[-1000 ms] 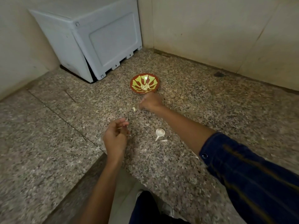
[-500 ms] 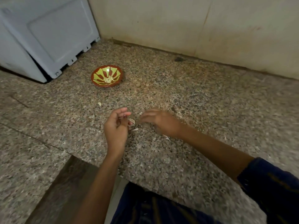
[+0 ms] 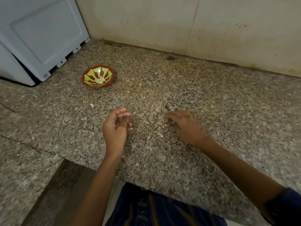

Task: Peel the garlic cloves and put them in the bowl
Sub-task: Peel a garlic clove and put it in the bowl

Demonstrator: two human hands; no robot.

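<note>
On speckled granite counter (image 3: pixel 211 98), bowl (image 3: pixel 91 84).

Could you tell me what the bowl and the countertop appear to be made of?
The bowl: probably glazed ceramic or melamine, judging by its glossy red and yellow-green pattern and highlight. The countertop: likely polished granite, with fine speckled grey, brown and black grain.

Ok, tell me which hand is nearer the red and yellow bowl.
Left. The left hand hovers over the counter below and slightly right of the bowl. The right hand is much farther right, its fingers pointing left across the counter.
</note>
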